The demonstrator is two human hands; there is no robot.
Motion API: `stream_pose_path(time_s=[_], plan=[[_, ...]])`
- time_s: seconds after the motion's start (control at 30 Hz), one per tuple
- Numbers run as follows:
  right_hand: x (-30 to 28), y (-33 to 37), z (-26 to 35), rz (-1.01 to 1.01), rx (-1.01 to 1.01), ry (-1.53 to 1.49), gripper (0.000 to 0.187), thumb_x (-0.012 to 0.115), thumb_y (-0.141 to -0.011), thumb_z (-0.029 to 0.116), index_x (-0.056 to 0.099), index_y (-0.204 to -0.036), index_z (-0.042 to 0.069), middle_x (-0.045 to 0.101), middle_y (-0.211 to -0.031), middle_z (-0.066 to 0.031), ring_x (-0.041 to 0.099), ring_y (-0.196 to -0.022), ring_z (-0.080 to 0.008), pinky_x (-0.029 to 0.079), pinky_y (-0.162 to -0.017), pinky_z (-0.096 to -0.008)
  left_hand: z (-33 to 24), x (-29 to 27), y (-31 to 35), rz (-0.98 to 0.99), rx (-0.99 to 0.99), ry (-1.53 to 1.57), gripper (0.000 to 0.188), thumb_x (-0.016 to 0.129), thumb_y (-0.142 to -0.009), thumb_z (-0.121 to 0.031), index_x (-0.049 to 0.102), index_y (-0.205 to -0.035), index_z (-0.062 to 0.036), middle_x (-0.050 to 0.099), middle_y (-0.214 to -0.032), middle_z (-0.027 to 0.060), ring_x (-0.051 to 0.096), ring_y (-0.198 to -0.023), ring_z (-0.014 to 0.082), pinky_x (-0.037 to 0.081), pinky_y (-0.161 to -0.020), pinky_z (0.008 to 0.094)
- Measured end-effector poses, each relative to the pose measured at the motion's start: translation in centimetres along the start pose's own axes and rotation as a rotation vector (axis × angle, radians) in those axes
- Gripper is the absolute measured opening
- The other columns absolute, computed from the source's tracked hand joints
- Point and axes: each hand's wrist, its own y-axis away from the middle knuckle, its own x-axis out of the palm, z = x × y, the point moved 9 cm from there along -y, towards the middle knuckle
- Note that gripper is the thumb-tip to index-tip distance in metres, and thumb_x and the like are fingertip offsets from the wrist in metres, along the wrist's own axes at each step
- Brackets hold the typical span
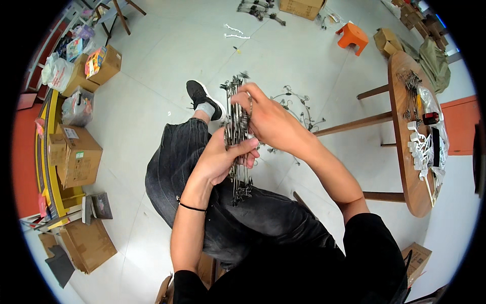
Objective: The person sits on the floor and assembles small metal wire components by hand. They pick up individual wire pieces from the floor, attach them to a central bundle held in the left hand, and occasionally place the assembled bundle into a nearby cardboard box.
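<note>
A thick bundle of thin metal clip hangers stands upright over my lap, dark clips clustered at its ends. My left hand is wrapped around its lower half, the thumb across the front. At the upper right side of the bundle, my right hand has its fingers curled against the wires; which hanger they grip is hard to make out. Loose clip hangers lie spread on the floor beyond my right hand, partly hidden by my forearm.
A wooden table on the right bears more hangers and white plastic pieces. An orange stool stands far right. Cardboard boxes line the left side. Dark hanger bundles and white strips lie on the far floor.
</note>
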Motion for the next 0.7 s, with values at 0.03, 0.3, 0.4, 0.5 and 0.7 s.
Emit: stream_pose_path(time_s=[0.03, 0.3, 0.4, 0.5, 0.7], plan=[[0.7, -0.1, -0.9, -0.028, -0.026, 0.014, 0.049, 0.054, -0.079, -0.015, 0.056, -0.124, 0.003, 0.048, -0.133, -0.0161, 0.068, -0.089, -0.0336, 0.055, -0.079, -0.0386, -0.3, -0.4, 0.3, -0.033, 0.012, 0.024, 0.019, 0.072, -0.094, -0.009, 0.061, -0.107, -0.0008, 0.067, -0.078, 0.0088, 0.063, -0.062, 0.0149, 0.052, -0.057, 0.0286], [11.4, 7.1, -18.0, -0.356, 0.495, -0.36, 0.022, 0.057, -0.088, 0.001, 0.065, -0.109, 0.002, 0.069, -0.098, -0.0142, 0.07, -0.089, -0.0269, 0.055, -0.076, -0.037, -3.9, -7.6, 4.5, -0.368, 0.206, 0.328, 0.025, 0.062, -0.099, -0.009, 0.055, -0.122, 0.0002, 0.068, -0.096, 0.0118, 0.071, -0.075, 0.0185, 0.065, -0.07, 0.0325], [24.7, 14.3, -26.7, 0.097, 0.664, -0.165, 0.022, 0.06, -0.085, 0.01, 0.065, -0.105, 0.002, 0.07, -0.095, -0.0194, 0.07, -0.091, -0.0333, 0.055, -0.08, -0.0448, -4.8, -10.3, 5.9, -0.419, 0.416, 0.355, 0.036, 0.061, -0.1, -0.008, 0.049, -0.132, 0.0019, 0.063, -0.096, 0.0083, 0.059, -0.07, 0.0089, 0.051, -0.058, 0.0202], [33.9, 20.9, -30.8, 0.487, 0.725, 0.074, 0.027, 0.059, -0.083, 0.009, 0.062, -0.109, 0.0, 0.065, -0.117, -0.0211, 0.067, -0.099, -0.0398, 0.054, -0.086, -0.0502, -5.7, -12.4, 7.7, -0.483, 0.511, 0.444, 0.059, 0.061, -0.098, -0.004, 0.033, -0.149, 0.0057, 0.058, -0.096, 0.004, 0.049, -0.068, 0.003, 0.044, -0.057, 0.0177], [44.3, 25.5, -35.7, 0.6, 0.862, 0.151, 0.05, 0.057, -0.085, 0.01, 0.049, -0.134, 0.001, 0.043, -0.148, -0.0221, 0.063, -0.111, -0.0412, 0.054, -0.092, -0.0492, -6.6, -13.8, 8.7, -0.407, 0.619, 0.895, 0.033, 0.04, -0.1, 0.003, 0.029, -0.131, -0.0011, 0.044, -0.102, 0.0091, 0.052, -0.068, 0.013, 0.047, -0.058, 0.0269]])
